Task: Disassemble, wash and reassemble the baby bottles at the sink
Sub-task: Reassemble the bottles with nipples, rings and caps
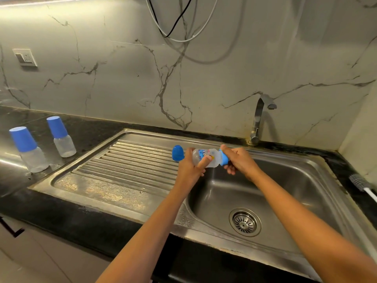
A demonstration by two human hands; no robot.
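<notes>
Right now we have the bottle [205, 158] lying sideways in the air, over the spot where the drainboard [132, 160] meets the basin of the sink [295, 180]. Our left hand [188, 167] is wrapped round its clear body, thumb across the printed label. Our right hand [239, 160] is closed round the blue collar [223, 158] at the neck end, set as if to twist it.

We judge the bottle to be light, thin plastic and stiff enough to hold firmly. It would be slippery once wet and might give a little if squeezed hard. The body is the place to steady it, and the collar is the part to turn. The teat under our right palm is hidden.

A blue cap [177, 153] shows just past our left knuckles. We cannot tell whether those fingers hold it or it lies on the drainboard.

Two other bottles [62, 139] stand upright and capped on the dark tabletop [91, 129], well to the left. The tap [259, 119] rises behind our right hand, with no water visible from it. A bottle brush [360, 183] lies on the right-hand edge, well apart. Cables [173, 27] hang down the wall above, well clear of our hands. Nothing blocks the twist, though a loosened part could drop toward the drain [244, 222].
</notes>
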